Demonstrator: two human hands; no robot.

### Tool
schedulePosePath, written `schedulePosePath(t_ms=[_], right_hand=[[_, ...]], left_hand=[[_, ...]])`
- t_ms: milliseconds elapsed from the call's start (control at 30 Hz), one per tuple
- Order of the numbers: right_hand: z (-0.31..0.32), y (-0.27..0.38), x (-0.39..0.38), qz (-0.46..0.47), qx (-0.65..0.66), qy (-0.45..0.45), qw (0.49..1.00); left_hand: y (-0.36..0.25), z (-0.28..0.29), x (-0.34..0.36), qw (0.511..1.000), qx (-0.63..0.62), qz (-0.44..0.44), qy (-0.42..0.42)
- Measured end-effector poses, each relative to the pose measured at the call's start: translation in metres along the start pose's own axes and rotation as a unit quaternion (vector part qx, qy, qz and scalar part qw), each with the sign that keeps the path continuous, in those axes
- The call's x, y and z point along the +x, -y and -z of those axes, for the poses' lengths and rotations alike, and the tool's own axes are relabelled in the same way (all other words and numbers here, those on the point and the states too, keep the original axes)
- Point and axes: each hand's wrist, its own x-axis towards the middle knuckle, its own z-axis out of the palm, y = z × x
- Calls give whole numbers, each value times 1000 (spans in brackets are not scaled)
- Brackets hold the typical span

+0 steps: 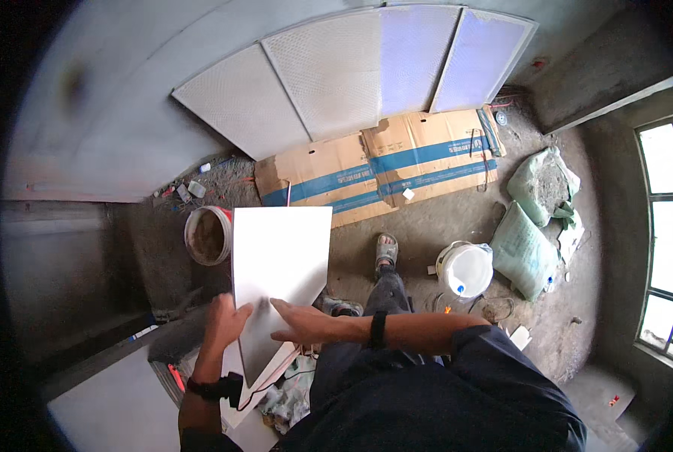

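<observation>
At the lower edge of the frame, a dark shirt (pixel 434 407) is seen, with both forearms extended from it. A dark band (pixel 379 328) is worn on the right wrist, and a dark strap (pixel 213 388) on the left. Crumpled plastic (pixel 287 399) is noted at lower centre, and a pale sheet (pixel 118 399) is laid at lower left.

The white board (pixel 284 248) is located left of the centre of the frame, its narrow lower end between the forearms. Its left edge is met by the left hand (pixel 226 322), whose fingers are curled and whose thumb is placed at that edge; whether the board is firmly gripped cannot be told. The right hand (pixel 302 322) is held wide over the lower part of the board's face, thumb parted from fingers and nothing enclosed; contact with the face cannot be confirmed.

Beyond the hands, a sandalled foot (pixel 387 247) is seen near the middle of the frame. A bucket with brownish contents (pixel 207 237) is positioned just beside the board, at its left. A white bucket (pixel 464 270) is found right of centre, with pale green sacks (pixel 527 252) near it.

Farther off, flattened cardboard (pixel 419 158) with blue bands is spread at upper centre. Behind it, textured panels (pixel 325 68) are leaned side by side against the wall. A window (pixel 669 241) is set at the right edge.
</observation>
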Motion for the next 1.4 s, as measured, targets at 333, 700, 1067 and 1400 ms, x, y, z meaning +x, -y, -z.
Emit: schedulePosePath(t_ms=[333, 700, 1067, 1400], right_hand=[[116, -32, -35, -89, -121, -183, 972], [285, -42, -91, -208, -367, -219, 880], [481, -22, -148, -307, -471, -50, 826], [582, 34, -175, -419, -455, 8, 786]], left_hand=[[-126, -94, 135, 908, -410, 40, -76], [-289, -140, 228, 837, -528, 144, -20], [-377, -83, 322, 800, -521, -42, 294], [-372, 3, 428, 892, -129, -421, -102]])
